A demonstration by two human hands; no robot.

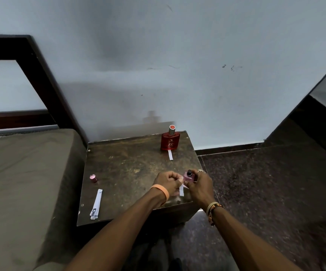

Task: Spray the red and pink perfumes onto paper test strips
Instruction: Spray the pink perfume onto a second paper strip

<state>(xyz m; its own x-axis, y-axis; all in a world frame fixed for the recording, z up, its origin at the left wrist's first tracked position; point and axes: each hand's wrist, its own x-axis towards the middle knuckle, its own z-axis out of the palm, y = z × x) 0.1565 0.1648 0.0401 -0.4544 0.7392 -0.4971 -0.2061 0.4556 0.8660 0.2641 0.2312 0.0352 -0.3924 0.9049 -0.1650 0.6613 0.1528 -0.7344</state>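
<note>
Spare strips: we see a stack of strips (96, 205) lying flat at 8 o'clock on the surface (130, 165).
Pink cap (93, 178): upright at 9 o'clock, well apart from its bottle.
Left hand (167, 181): grip curled, pinching a paper strip (181, 189) that hangs down at 5 o'clock.
Red bottle (170, 140): upright at 1 o'clock, a used strip (170, 155) just before it.
Pink bottle (189, 178): uncapped, at 4 o'clock, beside the paper strip.
Right hand (202, 184): our grip wraps the pink bottle.
</note>
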